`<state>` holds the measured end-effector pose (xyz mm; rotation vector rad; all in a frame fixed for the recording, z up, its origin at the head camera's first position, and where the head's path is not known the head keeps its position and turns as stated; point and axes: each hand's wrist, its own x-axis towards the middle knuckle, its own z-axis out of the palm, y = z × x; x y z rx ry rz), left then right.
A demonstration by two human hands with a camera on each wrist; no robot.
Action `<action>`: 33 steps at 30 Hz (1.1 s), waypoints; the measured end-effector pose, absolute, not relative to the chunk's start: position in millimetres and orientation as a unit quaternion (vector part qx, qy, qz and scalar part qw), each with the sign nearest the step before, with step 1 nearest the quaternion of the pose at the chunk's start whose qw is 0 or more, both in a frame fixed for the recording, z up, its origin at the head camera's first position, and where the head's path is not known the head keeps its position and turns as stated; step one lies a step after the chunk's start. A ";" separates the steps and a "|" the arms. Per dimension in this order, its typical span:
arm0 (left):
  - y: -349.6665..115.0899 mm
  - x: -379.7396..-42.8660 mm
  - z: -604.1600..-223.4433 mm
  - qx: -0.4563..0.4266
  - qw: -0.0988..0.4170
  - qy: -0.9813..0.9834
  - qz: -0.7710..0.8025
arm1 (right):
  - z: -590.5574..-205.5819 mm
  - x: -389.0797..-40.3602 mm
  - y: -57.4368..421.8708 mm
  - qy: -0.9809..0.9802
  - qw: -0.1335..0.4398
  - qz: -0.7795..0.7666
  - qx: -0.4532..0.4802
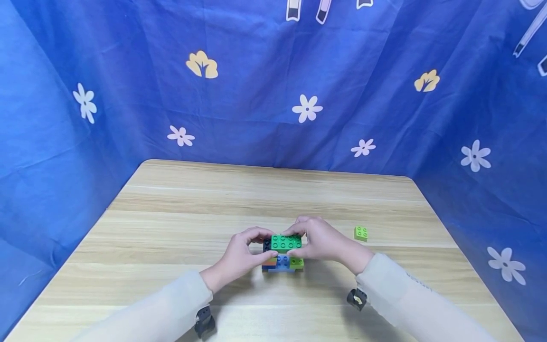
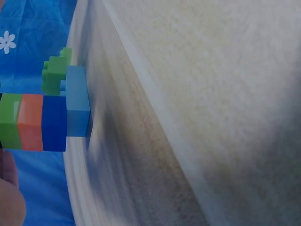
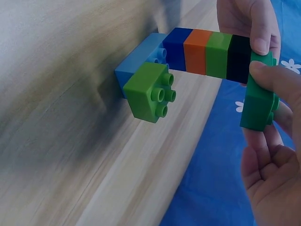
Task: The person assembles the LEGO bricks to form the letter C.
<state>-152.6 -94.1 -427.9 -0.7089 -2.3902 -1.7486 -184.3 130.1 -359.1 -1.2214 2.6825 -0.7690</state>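
A stack of toy building bricks stands on the table. Its base is a long light blue brick (image 3: 134,61), with a lime brick (image 3: 143,92) on one end. On the other end rise a dark blue brick (image 3: 177,49), an orange brick (image 3: 195,52), a second lime brick (image 3: 217,55) and a black brick (image 3: 238,59). A long green brick (image 1: 286,242) lies across the top, overhanging to the right. My right hand (image 1: 320,240) pinches this green brick between thumb and fingers. My left hand (image 1: 239,254) grips the stack's upper end, thumb at the black and green bricks.
A loose lime brick (image 1: 361,233) lies on the wooden table (image 1: 192,199), right of the stack and beyond the right forearm. A blue patterned curtain (image 1: 256,85) hangs behind the table and along both sides.
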 end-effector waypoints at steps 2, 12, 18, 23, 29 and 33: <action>-93.8 -152.5 -428.6 -0.227 0.044 -0.781 -0.580 | -358.9 -183.7 130.0 0.881 0.047 -0.253 -0.397; -89.0 -141.1 -408.6 -0.203 0.047 -0.791 -0.576 | -368.1 -187.4 145.8 0.870 0.049 -0.316 -0.376; -87.7 -134.1 -394.1 -0.196 0.040 -0.794 -0.574 | -382.3 -191.7 168.6 0.862 0.038 -0.369 -0.347; -87.8 -133.7 -394.3 -0.201 0.039 -0.792 -0.575 | -398.6 -195.2 190.6 0.866 0.027 -0.389 -0.313; -88.9 -141.0 -409.6 -0.201 0.042 -0.793 -0.573 | -419.8 -201.7 221.6 0.881 0.000 -0.394 -0.262; -89.8 -145.8 -418.8 -0.205 0.043 -0.789 -0.578 | -431.6 -205.8 243.2 0.897 -0.037 -0.377 -0.229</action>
